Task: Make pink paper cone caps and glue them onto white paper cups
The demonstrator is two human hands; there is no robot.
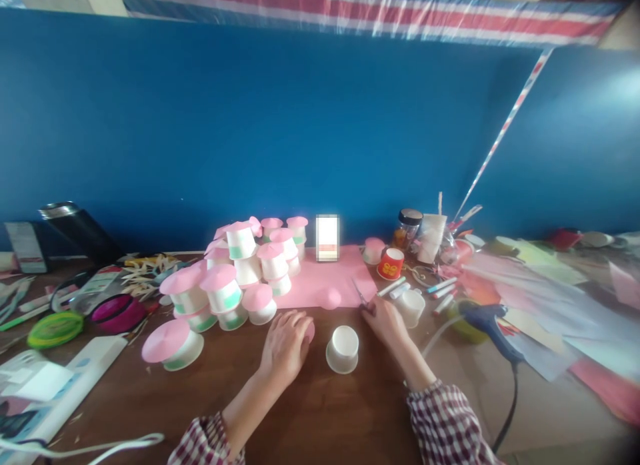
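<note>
My left hand rests palm down on the brown table, its fingers closed over a small pink piece that peeks out at its right edge. My right hand is closed round a pair of scissors whose blades point up toward a pink sheet. An upturned white paper cup stands between my hands. A pink round cutout lies on the sheet's near edge.
A pile of white cups with pink tops stands to the left. A blue glue gun with its cable lies at right, beside markers, a red cup, a jar and loose papers. Tape rolls lie far left.
</note>
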